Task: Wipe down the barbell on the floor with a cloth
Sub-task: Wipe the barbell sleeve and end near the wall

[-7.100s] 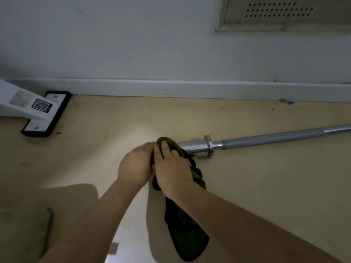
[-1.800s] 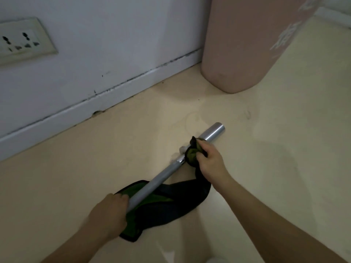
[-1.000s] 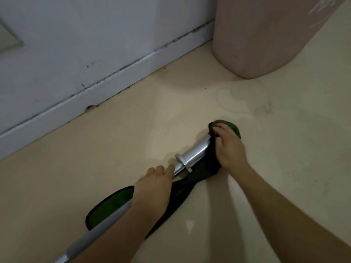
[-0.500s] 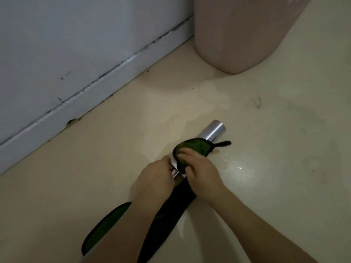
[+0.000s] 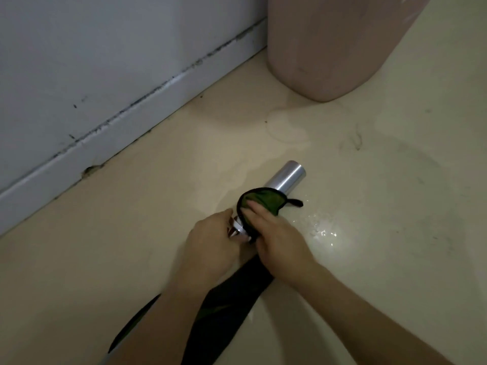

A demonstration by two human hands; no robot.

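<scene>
The silver barbell point(image 5: 287, 177) lies on the cream floor, its sleeve end pointing up and right toward a pink bin. A green cloth with black edging point(image 5: 263, 202) is draped over the sleeve just behind the bare end; its long dark tail point(image 5: 224, 309) trails back along the bar toward me. My right hand point(image 5: 279, 241) presses the cloth onto the sleeve, fingers flat on the green fabric. My left hand point(image 5: 208, 246) grips the bar at the collar, right beside the right hand. The shaft below is hidden by my arms and the cloth.
A pink plastic bin point(image 5: 326, 43) stands on the floor beyond the bar's end. The grey wall and white baseboard point(image 5: 126, 125) run diagonally along the left. Wet shine shows on the floor point(image 5: 321, 230) right of my hands.
A second ago my right hand held the cloth over the bar's very tip; it has slid back toward the collar, baring the sleeve end. My left hand moved up to the collar.
</scene>
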